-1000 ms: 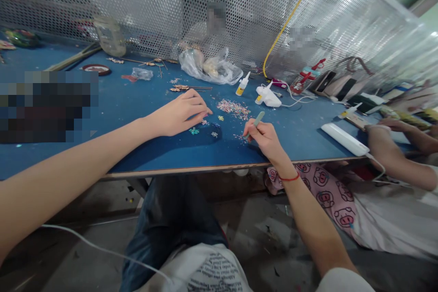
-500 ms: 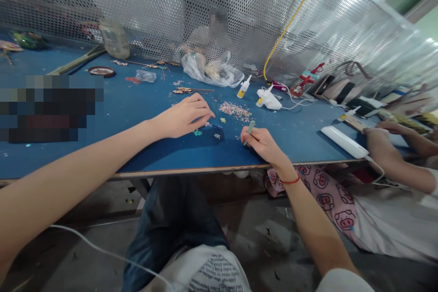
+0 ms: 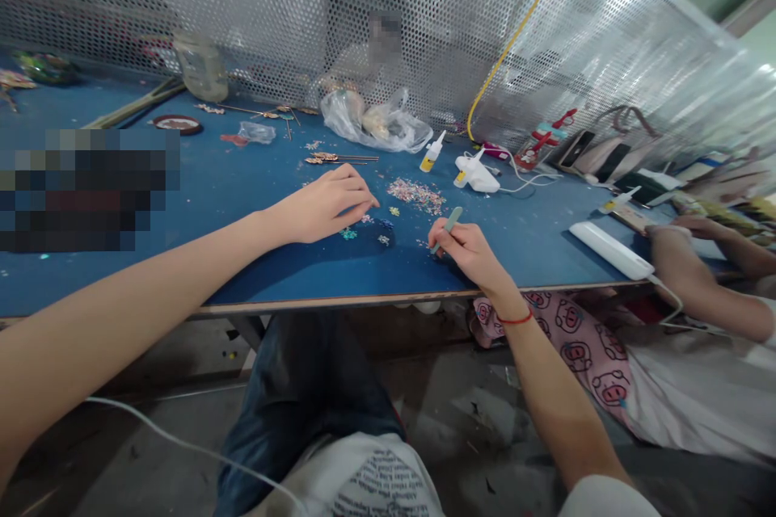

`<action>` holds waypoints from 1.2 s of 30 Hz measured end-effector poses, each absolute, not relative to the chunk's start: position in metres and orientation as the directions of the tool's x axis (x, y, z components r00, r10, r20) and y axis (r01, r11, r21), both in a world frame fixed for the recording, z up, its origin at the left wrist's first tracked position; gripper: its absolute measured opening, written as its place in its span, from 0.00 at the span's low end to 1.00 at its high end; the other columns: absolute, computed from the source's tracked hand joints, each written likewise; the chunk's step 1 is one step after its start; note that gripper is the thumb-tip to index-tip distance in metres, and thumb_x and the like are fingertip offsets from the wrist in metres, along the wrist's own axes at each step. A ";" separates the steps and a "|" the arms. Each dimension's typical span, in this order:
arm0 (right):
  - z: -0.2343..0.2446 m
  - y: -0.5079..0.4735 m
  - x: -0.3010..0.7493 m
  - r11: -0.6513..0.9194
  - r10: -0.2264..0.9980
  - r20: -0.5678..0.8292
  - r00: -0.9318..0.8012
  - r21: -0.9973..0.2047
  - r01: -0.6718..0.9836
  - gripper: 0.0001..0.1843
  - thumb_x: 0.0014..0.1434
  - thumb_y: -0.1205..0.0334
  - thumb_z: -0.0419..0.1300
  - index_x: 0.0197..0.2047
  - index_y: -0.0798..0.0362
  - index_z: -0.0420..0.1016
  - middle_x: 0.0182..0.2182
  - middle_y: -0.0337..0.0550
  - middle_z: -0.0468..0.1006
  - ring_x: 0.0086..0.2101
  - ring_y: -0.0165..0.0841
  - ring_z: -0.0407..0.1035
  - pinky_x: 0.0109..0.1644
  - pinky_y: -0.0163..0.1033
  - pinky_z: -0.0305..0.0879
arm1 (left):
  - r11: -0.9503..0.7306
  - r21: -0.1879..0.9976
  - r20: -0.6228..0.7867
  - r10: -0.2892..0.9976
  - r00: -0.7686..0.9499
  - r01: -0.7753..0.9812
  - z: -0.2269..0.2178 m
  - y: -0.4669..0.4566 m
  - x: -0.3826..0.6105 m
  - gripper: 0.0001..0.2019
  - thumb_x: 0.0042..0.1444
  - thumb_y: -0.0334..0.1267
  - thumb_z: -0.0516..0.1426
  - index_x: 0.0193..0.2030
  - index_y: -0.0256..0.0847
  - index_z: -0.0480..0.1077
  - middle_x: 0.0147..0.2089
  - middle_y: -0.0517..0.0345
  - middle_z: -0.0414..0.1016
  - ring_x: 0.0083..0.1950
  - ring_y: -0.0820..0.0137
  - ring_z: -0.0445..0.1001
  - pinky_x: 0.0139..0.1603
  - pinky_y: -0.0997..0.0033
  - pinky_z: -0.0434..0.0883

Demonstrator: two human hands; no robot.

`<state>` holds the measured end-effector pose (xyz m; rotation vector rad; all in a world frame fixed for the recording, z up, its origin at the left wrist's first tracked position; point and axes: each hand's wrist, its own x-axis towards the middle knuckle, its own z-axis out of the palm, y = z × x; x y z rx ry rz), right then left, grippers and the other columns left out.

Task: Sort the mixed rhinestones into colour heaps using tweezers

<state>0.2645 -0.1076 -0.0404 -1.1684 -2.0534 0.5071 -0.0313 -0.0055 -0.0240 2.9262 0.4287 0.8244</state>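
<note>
Right hand (image 3: pixel 466 254) pinches a pale green stylus (image 3: pixel 452 217) just above the blue bench (image 3: pixel 242 186); left hand (image 3: pixel 321 206) lies loosely curled, gripping nothing, fingertips just beside a heap of tiny sequins (image 3: pixel 415 196).

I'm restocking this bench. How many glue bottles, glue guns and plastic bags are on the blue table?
Glue bottles: 2
Glue guns: 1
Plastic bags: 2
Total: 5
</note>
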 end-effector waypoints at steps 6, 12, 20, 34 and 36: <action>-0.043 -0.105 0.265 0.505 0.862 0.339 -0.378 -0.646 0.572 0.27 0.73 0.40 0.51 0.33 0.53 0.73 0.26 0.39 0.71 0.26 0.29 0.67 0.34 0.37 0.62 | -0.958 0.149 0.494 0.286 0.821 0.244 -0.023 -0.006 -0.031 0.22 0.75 0.44 0.45 0.56 0.37 0.77 0.52 0.47 0.80 0.56 0.58 0.68 0.62 0.56 0.67; -0.041 -0.105 0.264 0.480 0.875 0.325 -0.359 -0.684 0.550 0.29 0.71 0.37 0.53 0.31 0.53 0.74 0.25 0.39 0.71 0.25 0.29 0.67 0.33 0.37 0.61 | -0.959 0.160 0.495 0.285 0.821 0.236 -0.023 -0.006 -0.030 0.22 0.75 0.43 0.45 0.55 0.36 0.78 0.52 0.47 0.80 0.56 0.58 0.68 0.62 0.57 0.67; -0.042 -0.104 0.265 0.380 0.925 0.334 -0.181 -0.798 0.467 0.31 0.66 0.32 0.55 0.30 0.52 0.72 0.26 0.40 0.70 0.25 0.28 0.66 0.27 0.36 0.57 | -0.952 0.180 0.484 0.304 0.821 0.247 -0.023 -0.007 -0.031 0.22 0.75 0.43 0.45 0.55 0.39 0.78 0.52 0.47 0.80 0.56 0.58 0.68 0.63 0.56 0.66; -0.008 -0.105 0.219 -0.067 0.986 -0.006 -0.166 -0.928 -0.367 0.19 0.75 0.62 0.47 0.28 0.49 0.59 0.23 0.32 0.44 0.23 0.30 0.36 0.17 0.33 0.38 | -0.955 0.160 0.475 0.297 0.828 0.251 -0.022 -0.008 -0.031 0.20 0.74 0.43 0.47 0.55 0.37 0.78 0.51 0.46 0.80 0.56 0.58 0.67 0.61 0.58 0.67; -0.007 -0.107 0.215 -0.068 0.984 -0.001 -0.180 -0.930 -0.362 0.19 0.75 0.63 0.48 0.28 0.49 0.59 0.23 0.32 0.45 0.22 0.30 0.37 0.17 0.32 0.39 | -0.954 0.159 0.485 0.299 0.822 0.254 -0.023 -0.003 -0.032 0.20 0.74 0.43 0.47 0.54 0.38 0.78 0.51 0.46 0.80 0.56 0.58 0.68 0.61 0.58 0.68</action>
